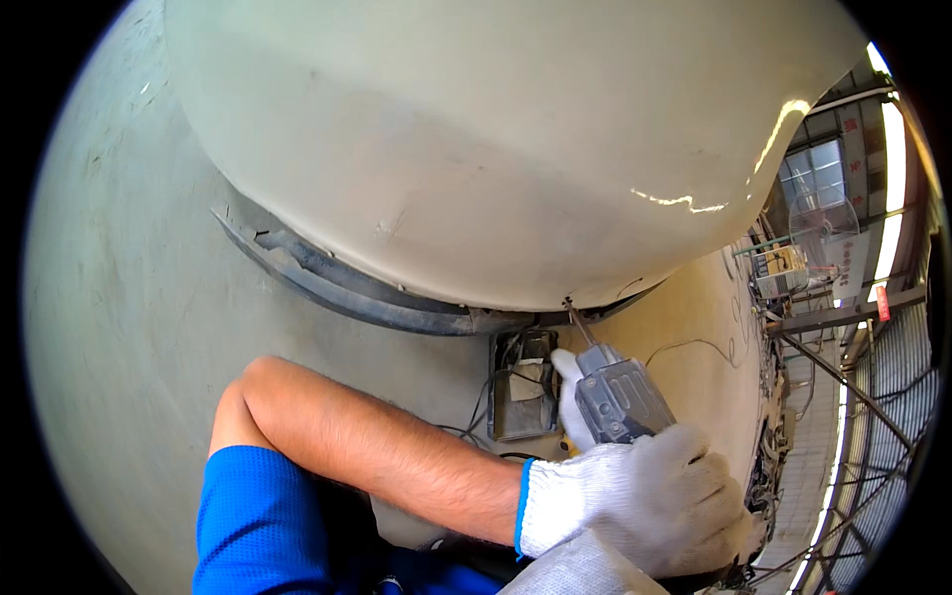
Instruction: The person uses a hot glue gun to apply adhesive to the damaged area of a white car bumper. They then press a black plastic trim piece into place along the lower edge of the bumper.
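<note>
Trim [397, 313] edges the panel [476, 188]. Nearby, an open case [520, 418] holds cable [511, 372] and a pale sheet [527, 381]. Left hand [684, 496] clenched round the tool [620, 397]; other glove [571, 412] part-hidden, hold indeterminable.

You had one power tool [620, 395], with one thin bit [582, 325] on its far end. Two gloved hands showed: your left hand [659, 496] near, and a second hand [568, 397] farther off on the tool's left side. One bare forearm [397, 458] and one blue sleeve [260, 516] sat at your near left. You faced one large pale panel [476, 149] with one dark trim strip [387, 309] below it. Left of the tool lay one black tray [526, 418] holding one pale scrap [526, 385]. Toward your far right were one window [808, 167], one boxy unit [780, 273] and one red tag [883, 303].
</note>
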### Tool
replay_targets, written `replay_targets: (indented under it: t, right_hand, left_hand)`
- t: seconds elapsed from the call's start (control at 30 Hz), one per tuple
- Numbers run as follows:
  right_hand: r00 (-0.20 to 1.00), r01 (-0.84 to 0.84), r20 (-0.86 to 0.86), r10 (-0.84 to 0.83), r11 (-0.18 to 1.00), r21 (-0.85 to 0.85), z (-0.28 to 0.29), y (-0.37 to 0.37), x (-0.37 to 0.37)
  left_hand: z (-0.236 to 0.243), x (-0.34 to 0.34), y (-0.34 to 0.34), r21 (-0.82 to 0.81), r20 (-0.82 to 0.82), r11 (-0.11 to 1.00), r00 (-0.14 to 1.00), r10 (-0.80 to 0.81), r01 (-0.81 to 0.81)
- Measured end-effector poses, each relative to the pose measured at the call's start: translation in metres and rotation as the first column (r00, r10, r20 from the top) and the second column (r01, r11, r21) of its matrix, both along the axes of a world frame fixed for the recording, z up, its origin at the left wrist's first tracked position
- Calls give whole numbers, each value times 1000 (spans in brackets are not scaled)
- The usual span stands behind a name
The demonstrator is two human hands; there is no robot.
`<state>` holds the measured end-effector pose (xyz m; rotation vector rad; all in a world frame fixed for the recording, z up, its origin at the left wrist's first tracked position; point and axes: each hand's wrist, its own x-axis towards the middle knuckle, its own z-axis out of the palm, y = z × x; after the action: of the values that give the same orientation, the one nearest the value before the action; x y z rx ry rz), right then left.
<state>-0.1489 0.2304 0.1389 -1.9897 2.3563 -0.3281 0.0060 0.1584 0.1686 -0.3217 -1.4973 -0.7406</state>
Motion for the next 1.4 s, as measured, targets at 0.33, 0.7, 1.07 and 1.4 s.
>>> replay_targets:
  t: [0.33, 0.7, 1.07, 1.4]
  right_hand:
    - [923, 188, -362, -126, 972, 140, -4, -42, 55]
    - [997, 66, -36, -69, 995, -81, -21, -48, 48]
    - [932, -188, -317, 175, 982, -11, -15, -27, 33]
    - [984, 9, -178, -20, 998, -62, -24, -41, 41]
  left_hand:
    - [7, 13, -8, -29, 46, 999, 999, 20, -19]
    - [2, -1, 8, 48, -60, 992, 991, 118, -115]
    - [-4, -5, 5, -18, -34, 997, 997, 69, -70]
    - [-7, 5, -3, -160, 65, 984, 994, 90, -79]
